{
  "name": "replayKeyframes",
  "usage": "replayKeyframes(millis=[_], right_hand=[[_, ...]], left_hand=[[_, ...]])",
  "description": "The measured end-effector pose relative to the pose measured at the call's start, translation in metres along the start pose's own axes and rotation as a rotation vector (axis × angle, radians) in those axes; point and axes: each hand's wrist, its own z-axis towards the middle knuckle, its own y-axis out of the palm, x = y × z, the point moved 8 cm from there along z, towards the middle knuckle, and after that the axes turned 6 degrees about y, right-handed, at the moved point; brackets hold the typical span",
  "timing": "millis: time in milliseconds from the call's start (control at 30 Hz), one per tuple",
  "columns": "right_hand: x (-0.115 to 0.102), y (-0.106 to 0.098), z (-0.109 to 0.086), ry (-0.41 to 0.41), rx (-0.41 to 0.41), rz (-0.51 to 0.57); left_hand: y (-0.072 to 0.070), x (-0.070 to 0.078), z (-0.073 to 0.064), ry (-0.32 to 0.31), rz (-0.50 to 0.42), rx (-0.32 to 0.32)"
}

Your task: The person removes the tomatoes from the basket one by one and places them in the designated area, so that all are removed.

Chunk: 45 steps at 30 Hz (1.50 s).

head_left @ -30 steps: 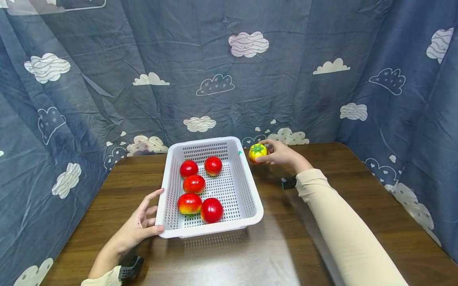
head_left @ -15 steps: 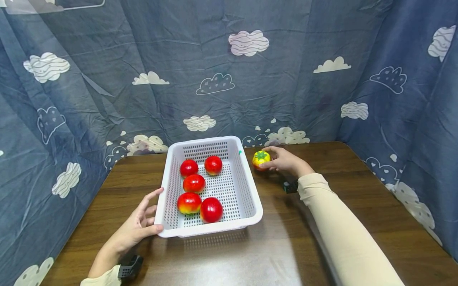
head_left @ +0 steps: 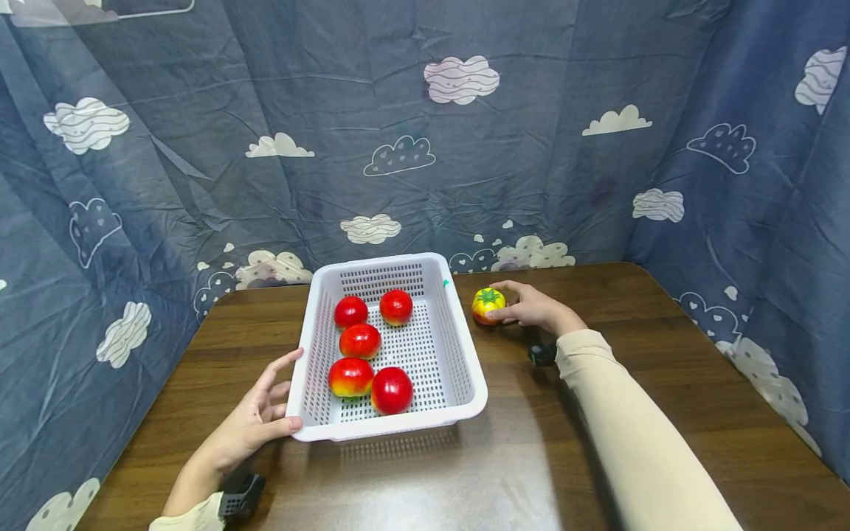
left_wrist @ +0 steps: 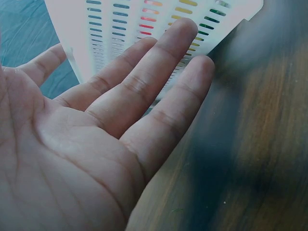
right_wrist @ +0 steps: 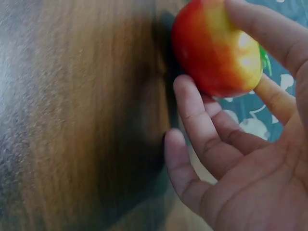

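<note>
My right hand [head_left: 536,307] holds a toy tomato [head_left: 488,301], yellow on top with a green star-shaped calyx, right of the basket. In the right wrist view, thumb and forefinger pinch the tomato [right_wrist: 207,53] while the other fingers stand off loosely. It is at or just above the tabletop; which, I cannot tell. My left hand [head_left: 247,419] touches the left rim of a white perforated plastic basket [head_left: 398,423], its fingers fairly straight. The left wrist view shows those fingers [left_wrist: 137,84] against the basket wall. Several red tomatoes [head_left: 361,341] lie inside, mostly along the left side.
A brown wooden table [head_left: 518,457] bears everything. Behind it and at both sides hangs a blue curtain [head_left: 398,103] with white clouds. Dark straps with small devices [head_left: 242,495] sit at the wrists.
My right hand has brought the toy tomato slightly right, toward me and down to the tabletop or close above it. The left hand and the basket have stayed put.
</note>
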Motion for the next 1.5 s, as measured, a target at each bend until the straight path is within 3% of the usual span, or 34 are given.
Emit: replayKeyframes(millis=[467, 667, 1500], right_hand=[[0.0094, 0.0044, -0.0010, 0.028, -0.032, 0.108], [0.0089, 0.0047, -0.0028, 0.021, -0.029, 0.096], [0.0067, 0.0040, -0.0007, -0.018, 0.007, 0.018]], left_hand=[[0.0016, 0.0010, 0.0002, -0.007, 0.004, 0.005], [0.0026, 0.0035, 0.0001, 0.011, 0.003, -0.009], [0.0002, -0.0010, -0.0003, -0.014, 0.020, 0.010]])
